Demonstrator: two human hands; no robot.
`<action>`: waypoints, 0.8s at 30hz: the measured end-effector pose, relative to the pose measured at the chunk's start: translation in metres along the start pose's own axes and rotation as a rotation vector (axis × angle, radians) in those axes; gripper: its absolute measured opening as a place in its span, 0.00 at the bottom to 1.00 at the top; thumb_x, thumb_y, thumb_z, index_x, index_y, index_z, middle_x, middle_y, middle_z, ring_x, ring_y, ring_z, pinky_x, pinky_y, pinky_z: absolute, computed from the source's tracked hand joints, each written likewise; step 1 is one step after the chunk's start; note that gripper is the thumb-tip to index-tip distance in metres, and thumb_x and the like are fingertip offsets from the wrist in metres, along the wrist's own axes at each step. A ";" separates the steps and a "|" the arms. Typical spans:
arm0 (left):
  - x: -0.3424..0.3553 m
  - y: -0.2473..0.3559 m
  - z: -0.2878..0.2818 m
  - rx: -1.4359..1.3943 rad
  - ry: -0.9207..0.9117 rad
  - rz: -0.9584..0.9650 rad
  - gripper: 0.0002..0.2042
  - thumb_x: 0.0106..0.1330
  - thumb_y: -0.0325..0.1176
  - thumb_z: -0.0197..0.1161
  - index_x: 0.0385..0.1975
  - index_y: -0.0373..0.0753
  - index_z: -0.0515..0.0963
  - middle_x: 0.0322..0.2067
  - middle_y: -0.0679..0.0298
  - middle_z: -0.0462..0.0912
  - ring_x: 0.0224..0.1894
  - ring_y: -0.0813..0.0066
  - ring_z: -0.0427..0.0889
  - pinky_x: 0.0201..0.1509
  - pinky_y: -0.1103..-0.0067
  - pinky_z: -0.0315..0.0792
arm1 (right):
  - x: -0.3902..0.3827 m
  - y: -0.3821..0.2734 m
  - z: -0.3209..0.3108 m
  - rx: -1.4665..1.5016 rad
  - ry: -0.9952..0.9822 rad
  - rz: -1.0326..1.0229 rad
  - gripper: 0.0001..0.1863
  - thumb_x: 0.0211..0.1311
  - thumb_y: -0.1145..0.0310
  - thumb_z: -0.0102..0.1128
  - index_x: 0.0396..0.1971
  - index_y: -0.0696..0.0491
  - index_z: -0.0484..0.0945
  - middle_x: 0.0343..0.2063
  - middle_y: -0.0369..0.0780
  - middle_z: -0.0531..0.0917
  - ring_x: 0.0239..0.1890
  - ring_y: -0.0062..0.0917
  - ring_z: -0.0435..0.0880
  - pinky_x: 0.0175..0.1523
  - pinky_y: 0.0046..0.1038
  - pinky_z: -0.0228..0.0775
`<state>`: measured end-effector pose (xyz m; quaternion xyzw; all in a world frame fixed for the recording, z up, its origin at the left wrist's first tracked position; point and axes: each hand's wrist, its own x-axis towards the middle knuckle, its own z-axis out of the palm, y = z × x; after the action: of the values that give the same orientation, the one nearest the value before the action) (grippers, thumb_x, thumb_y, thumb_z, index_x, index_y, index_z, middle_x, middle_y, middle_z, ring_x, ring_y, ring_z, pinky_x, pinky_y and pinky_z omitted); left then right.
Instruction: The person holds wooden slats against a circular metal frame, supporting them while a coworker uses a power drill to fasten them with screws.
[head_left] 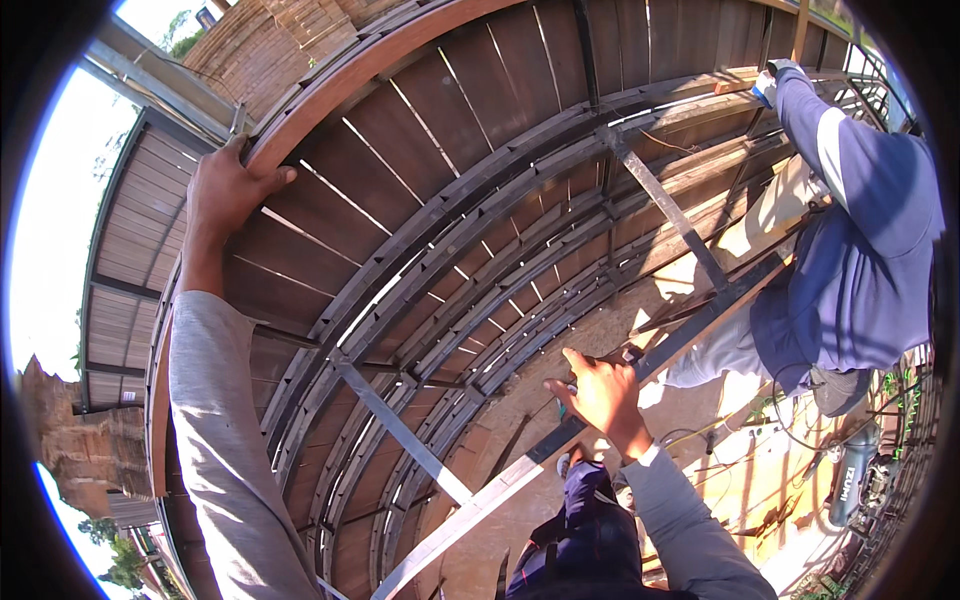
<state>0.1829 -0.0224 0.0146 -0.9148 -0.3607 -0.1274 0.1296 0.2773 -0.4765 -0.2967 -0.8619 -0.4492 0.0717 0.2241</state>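
At the upper left, my left hand [225, 190] grips the near end of a long curved wooden rail [330, 110], thumb on the inner side. The rail runs along the top edge of a curved wall of dark brown slats [400, 150]. My right hand [605, 395] is over a dark metal beam [690, 335], its index finger and thumb partly extended. Small dark and teal bits show beside its fingers; what it holds is hidden. Curved metal ribs [430, 235] with cross bars [400, 420] lie between my hands.
A co-worker in a blue sweatshirt [865, 230] crouches at right, a gloved hand [768, 85] near the wall's far top edge. A teal-grey power tool [855, 480] lies lower right among cables. Another slatted panel [130, 250] and brickwork [265, 60] stand outside at left.
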 end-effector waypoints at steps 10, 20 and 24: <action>0.002 0.001 0.000 -0.019 0.062 0.095 0.42 0.51 0.55 0.81 0.60 0.28 0.81 0.44 0.39 0.89 0.50 0.42 0.90 0.58 0.59 0.79 | -0.001 -0.001 -0.002 -0.019 0.084 -0.029 0.29 0.65 0.39 0.69 0.53 0.46 0.89 0.11 0.42 0.81 0.17 0.37 0.85 0.32 0.37 0.77; 0.003 0.000 -0.005 -0.150 -0.051 0.125 0.39 0.52 0.45 0.80 0.59 0.21 0.80 0.43 0.38 0.89 0.48 0.46 0.92 0.56 0.62 0.80 | -0.004 0.003 0.004 0.032 0.087 -0.079 0.26 0.70 0.42 0.65 0.53 0.49 0.83 0.10 0.39 0.80 0.17 0.35 0.86 0.30 0.34 0.77; 0.003 0.007 -0.007 -0.154 -0.059 0.132 0.38 0.52 0.44 0.79 0.59 0.20 0.80 0.43 0.38 0.89 0.48 0.47 0.92 0.56 0.63 0.80 | -0.004 0.002 0.001 0.034 0.088 -0.065 0.26 0.70 0.42 0.65 0.53 0.49 0.82 0.11 0.39 0.81 0.18 0.36 0.87 0.31 0.35 0.78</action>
<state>0.1889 -0.0275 0.0217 -0.9472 -0.2925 -0.1187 0.0561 0.2758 -0.4804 -0.2992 -0.8451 -0.4655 0.0340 0.2606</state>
